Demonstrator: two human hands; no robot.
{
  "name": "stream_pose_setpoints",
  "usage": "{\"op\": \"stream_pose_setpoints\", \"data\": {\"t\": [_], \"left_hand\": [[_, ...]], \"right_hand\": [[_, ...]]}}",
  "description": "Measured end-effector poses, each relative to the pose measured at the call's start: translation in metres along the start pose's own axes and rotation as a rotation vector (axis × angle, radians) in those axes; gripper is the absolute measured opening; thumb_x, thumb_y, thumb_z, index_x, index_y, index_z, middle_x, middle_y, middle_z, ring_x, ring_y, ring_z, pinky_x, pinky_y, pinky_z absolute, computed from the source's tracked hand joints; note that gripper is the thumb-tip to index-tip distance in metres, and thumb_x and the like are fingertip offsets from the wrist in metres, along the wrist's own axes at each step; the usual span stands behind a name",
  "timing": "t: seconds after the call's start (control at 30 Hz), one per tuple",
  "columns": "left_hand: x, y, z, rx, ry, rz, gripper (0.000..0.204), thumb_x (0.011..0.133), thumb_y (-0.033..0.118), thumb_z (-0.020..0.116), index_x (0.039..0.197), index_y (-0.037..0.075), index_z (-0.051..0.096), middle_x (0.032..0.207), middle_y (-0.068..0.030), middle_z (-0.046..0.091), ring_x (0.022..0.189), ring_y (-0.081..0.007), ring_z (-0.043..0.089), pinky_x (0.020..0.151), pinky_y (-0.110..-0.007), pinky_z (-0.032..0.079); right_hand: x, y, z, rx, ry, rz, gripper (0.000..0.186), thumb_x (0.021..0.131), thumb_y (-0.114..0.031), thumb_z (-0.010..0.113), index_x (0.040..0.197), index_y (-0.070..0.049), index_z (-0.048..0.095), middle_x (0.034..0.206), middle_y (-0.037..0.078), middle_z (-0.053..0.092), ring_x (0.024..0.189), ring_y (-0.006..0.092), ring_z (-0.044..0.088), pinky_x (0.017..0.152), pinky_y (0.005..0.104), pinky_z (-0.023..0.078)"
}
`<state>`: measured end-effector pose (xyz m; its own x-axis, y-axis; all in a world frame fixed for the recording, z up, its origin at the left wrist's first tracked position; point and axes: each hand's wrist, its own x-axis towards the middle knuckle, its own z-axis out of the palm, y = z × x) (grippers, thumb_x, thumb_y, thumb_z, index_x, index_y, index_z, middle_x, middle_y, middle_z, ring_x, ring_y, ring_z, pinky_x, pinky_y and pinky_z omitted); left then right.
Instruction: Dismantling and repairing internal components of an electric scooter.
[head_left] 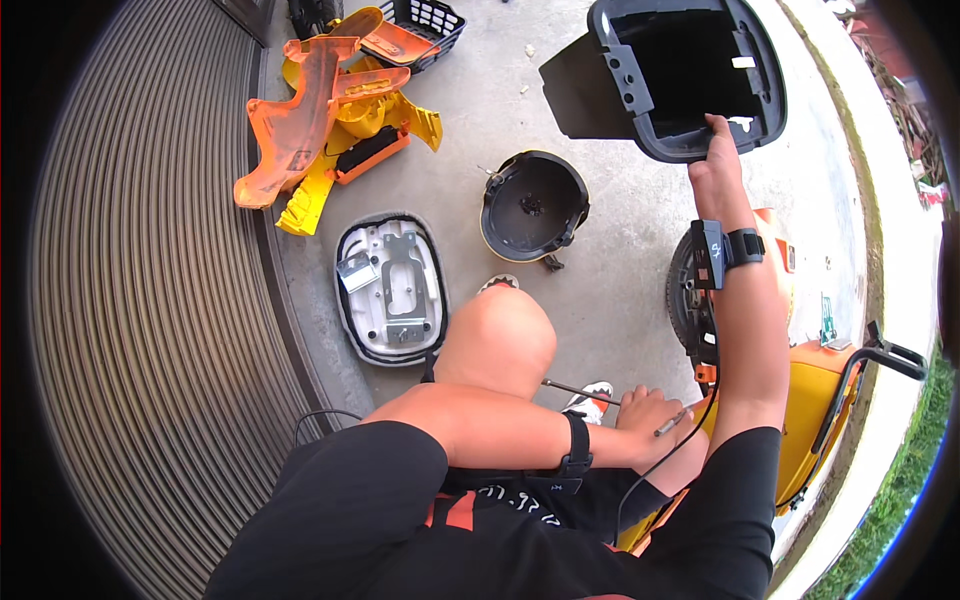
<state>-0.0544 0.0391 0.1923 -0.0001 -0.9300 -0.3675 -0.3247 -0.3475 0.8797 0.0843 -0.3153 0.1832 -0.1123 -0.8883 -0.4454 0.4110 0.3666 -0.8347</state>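
My right hand (716,165) is raised at the far right, closed on the near rim of a black plastic storage bucket (590,85). The bucket is tilted so its wide opening faces me, with white light showing through small gaps in it. Beside my right knee, my left hand (652,424) is closed around a metal T-handle wrench (578,391). Its thin shaft points left, and a short metal end shows past the fingers. Part of the wrench is hidden under the hand. The yellow scooter body (812,400) stands next to my right forearm.
An upturned helmet (535,205) holds small dark pieces. Left of it lies an upturned seat (345,290) with metal brackets. Orange and yellow panels (300,130) are heaped near a black basket (445,30). A ribbed shutter (150,250) borders the left; a wheel (685,290) is at right.
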Motion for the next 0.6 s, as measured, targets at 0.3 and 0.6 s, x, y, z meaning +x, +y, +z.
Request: {"op": "stream_pose_setpoints", "data": {"t": [0.3,0.6], "left_hand": [[0.046,0.023,0.009,-0.039,0.12,-0.175,0.023,0.097,0.032,0.054,0.091,0.016,0.069,0.093,-0.01,0.061,0.1,-0.0314,0.054,0.088,-0.045,0.039],[0.047,0.051,-0.029,-0.015,0.431,-0.207,0.014,0.086,0.022,0.065,0.094,0.01,0.065,0.091,-0.0101,0.06,0.103,-0.0304,0.055,0.104,-0.043,0.037]], "right_hand": [[0.023,0.129,0.082,-0.144,-0.14,0.27,0.015,0.085,-0.007,0.077,0.094,0.002,0.069,0.1,0.01,0.071,0.093,0.0238,0.067,0.098,0.0375,0.05],[-0.032,0.196,0.142,-0.467,-0.28,0.398,0.042,0.088,-0.016,0.077,0.115,0.011,0.059,0.11,0.016,0.068,0.097,0.0236,0.068,0.089,0.0345,0.053]]}}
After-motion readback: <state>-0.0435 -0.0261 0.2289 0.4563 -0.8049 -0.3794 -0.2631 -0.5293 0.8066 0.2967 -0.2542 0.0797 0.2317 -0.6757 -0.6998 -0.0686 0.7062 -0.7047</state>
